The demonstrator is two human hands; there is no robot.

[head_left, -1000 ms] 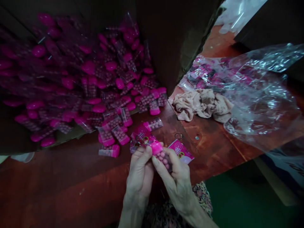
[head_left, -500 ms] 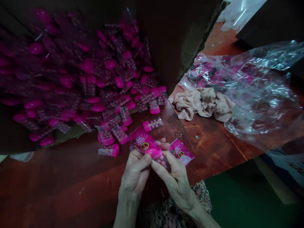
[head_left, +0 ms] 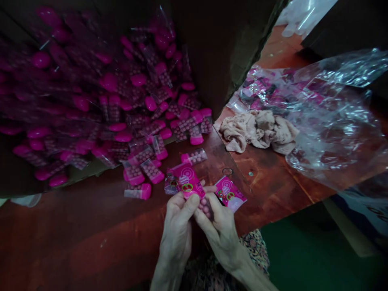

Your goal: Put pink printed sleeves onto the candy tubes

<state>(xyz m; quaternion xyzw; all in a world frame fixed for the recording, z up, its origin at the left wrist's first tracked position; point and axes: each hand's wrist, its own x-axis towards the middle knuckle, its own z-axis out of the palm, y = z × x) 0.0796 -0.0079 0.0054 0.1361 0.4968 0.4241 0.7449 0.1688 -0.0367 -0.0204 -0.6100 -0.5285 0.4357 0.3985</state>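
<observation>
My left hand (head_left: 178,218) pinches a pink printed sleeve (head_left: 187,182) with its thumb on top. Pink balls show in a clear container (head_left: 205,207), which my right hand (head_left: 220,224) grips at its side. The sleeve lies over the container's upper end, and its cap is hidden. Another printed piece (head_left: 230,194) rests on the table just right of my fingers. Beyond my hands lies a capped container of pink balls (head_left: 194,157), and one more (head_left: 138,191) is to the left.
A large cardboard box (head_left: 224,52) lies open, with many pink-capped containers (head_left: 109,83) spilling from it onto the red table (head_left: 75,238). A crumpled cloth (head_left: 257,131) and a clear plastic bag (head_left: 336,133) with pink pieces are at the right.
My left hand has shifted slightly right, its thumb now on the pink sleeve. The sleeve has turned more upright and covers more of the container's pink end.
</observation>
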